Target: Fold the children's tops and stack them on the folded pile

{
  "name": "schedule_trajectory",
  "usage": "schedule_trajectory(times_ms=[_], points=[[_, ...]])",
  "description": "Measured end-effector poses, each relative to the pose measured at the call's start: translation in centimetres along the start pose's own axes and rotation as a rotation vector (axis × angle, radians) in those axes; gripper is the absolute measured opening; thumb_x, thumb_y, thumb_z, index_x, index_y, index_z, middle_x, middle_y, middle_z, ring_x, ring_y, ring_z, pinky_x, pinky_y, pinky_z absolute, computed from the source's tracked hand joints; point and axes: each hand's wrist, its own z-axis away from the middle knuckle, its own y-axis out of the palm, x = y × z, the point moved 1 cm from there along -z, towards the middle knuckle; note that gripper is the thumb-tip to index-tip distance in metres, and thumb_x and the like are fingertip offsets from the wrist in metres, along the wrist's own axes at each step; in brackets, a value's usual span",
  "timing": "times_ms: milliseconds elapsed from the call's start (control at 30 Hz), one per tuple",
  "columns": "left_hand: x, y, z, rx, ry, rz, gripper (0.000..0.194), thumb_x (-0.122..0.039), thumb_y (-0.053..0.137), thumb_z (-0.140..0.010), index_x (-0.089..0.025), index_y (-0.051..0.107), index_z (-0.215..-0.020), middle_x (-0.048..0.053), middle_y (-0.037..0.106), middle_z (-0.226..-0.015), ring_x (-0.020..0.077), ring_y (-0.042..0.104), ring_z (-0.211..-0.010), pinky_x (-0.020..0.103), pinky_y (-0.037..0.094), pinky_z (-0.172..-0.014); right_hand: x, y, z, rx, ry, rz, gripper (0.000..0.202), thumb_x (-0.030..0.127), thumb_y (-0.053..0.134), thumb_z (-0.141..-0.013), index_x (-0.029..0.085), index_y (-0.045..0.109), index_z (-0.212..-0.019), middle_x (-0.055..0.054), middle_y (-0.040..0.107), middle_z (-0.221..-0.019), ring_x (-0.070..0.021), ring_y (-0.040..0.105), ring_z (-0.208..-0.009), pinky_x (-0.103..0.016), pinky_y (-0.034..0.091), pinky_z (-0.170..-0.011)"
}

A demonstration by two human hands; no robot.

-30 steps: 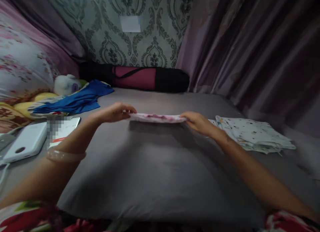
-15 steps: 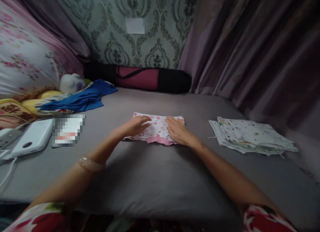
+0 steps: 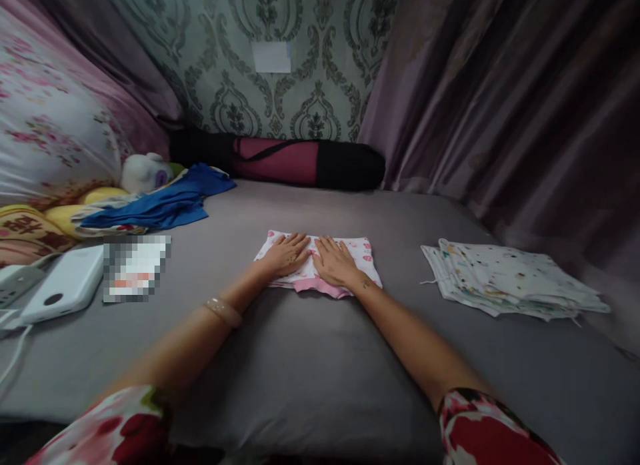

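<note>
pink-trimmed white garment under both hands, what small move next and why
I'd probably slide the right hand rightward: it and the left hand lie flat, close together, on the pink-trimmed white garment, whose right end is uncovered.

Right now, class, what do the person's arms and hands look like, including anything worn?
The left hand and right hand are ungloved. A pale, rounded bangle circles the left forearm; a small dark marking shows near the right wrist. The sleeves are floral, red and white.
</note>
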Motion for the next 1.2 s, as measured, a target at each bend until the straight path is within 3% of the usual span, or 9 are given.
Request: schedule_trajectory(times_ms=[100,200,300,433,633,833,1033,1200], points=[[-1.2,-0.6,0.4,0.003,-0.031,-0.025,0.056,-0.042,0.024,-0.099,-0.013,0.04,-0.144,0.017,0.035,-0.153,0.0311,0.029,-0.142,0.052,0.021,-0.114,0.2,-0.5,0.6,0.008,-0.012,-0.014,0.058,0.038,0.023,-0.099,0.011,0.032,-0.149,-0.014,0.025,-0.157,-0.0255,0.018,-0.145,-0.048,0.012,-0.117],[-3.3,-0.8,1.3,-0.065,-0.055,-0.006,0.054,-0.038,0.02,-0.099,-0.014,0.042,-0.142,0.015,0.038,-0.152,0.0291,0.028,-0.143,0.056,0.015,-0.115,0.4,-1.1,1.9,-0.067,-0.032,0.009,0.057,0.032,0.024,-0.098,0.007,0.031,-0.149,-0.015,0.022,-0.158,-0.0253,0.015,-0.146,-0.048,0.008,-0.118],[-5.1,-0.1,2.1,-0.066,-0.04,0.032,0.057,-0.037,0.016,-0.099,-0.011,0.035,-0.147,0.013,0.032,-0.155,0.0272,0.021,-0.146,0.054,0.011,-0.117,0.4,-0.8,3.0,-0.095,-0.015,0.031,0.059,0.027,0.025,-0.095,0.003,0.03,-0.149,-0.015,0.021,-0.157,-0.0257,0.015,-0.146,-0.049,0.006,-0.118],[-5.9,1.1,2.5,-0.044,-0.062,0.035,0.058,-0.038,0.015,-0.098,-0.016,0.03,-0.15,0.011,0.029,-0.156,0.0263,0.02,-0.146,0.051,0.011,-0.118,0.4,0.2,3.4,-0.047,0.028,0.033,0.059,0.028,0.024,-0.095,0.004,0.031,-0.149,-0.014,0.026,-0.156,-0.0247,0.018,-0.145,-0.048,0.009,-0.118],[-5.3,0.5,2.1,0.011,-0.04,0.027,0.058,-0.038,0.017,-0.098,-0.016,0.03,-0.15,0.011,0.029,-0.156,0.0279,0.023,-0.145,0.051,0.015,-0.117,0.0,-0.4,3.0,0.0,0.02,0.01,0.06,0.028,0.023,-0.095,0.004,0.031,-0.149,-0.013,0.027,-0.156,-0.0247,0.02,-0.145,-0.047,0.01,-0.118],[-2.8,-0.2,2.3,-0.109,-0.145,-0.042,0.062,-0.047,0.021,-0.098,-0.014,0.033,-0.148,0.017,0.033,-0.153,0.0315,0.024,-0.144,0.054,0.013,-0.116,-1.9,-1.4,3.0,-0.05,0.064,0.041,0.06,0.031,0.023,-0.097,0.001,0.03,-0.148,-0.016,0.025,-0.156,-0.0267,0.018,-0.145,-0.049,0.006,-0.118],[-2.3,0.5,2.3,-0.046,-0.153,-0.05,0.06,-0.046,0.023,-0.098,-0.013,0.035,-0.147,0.017,0.032,-0.154,0.0318,0.025,-0.144,0.052,0.016,-0.115,-2.1,-0.4,3.0,-0.049,0.076,0.054,0.059,0.033,0.027,-0.097,0.004,0.034,-0.147,-0.015,0.027,-0.155,-0.0267,0.023,-0.144,-0.045,0.012,-0.118],[-0.9,-0.1,2.4,-0.042,-0.119,-0.025,0.061,-0.048,0.022,-0.098,-0.015,0.034,-0.147,0.016,0.033,-0.154,0.029,0.026,-0.144,0.051,0.016,-0.116,-3.5,-1.3,2.8,0.004,0.046,-0.029,0.058,0.034,0.022,-0.099,0.005,0.034,-0.148,-0.015,0.029,-0.155,-0.0231,0.023,-0.144,-0.039,0.014,-0.118]])
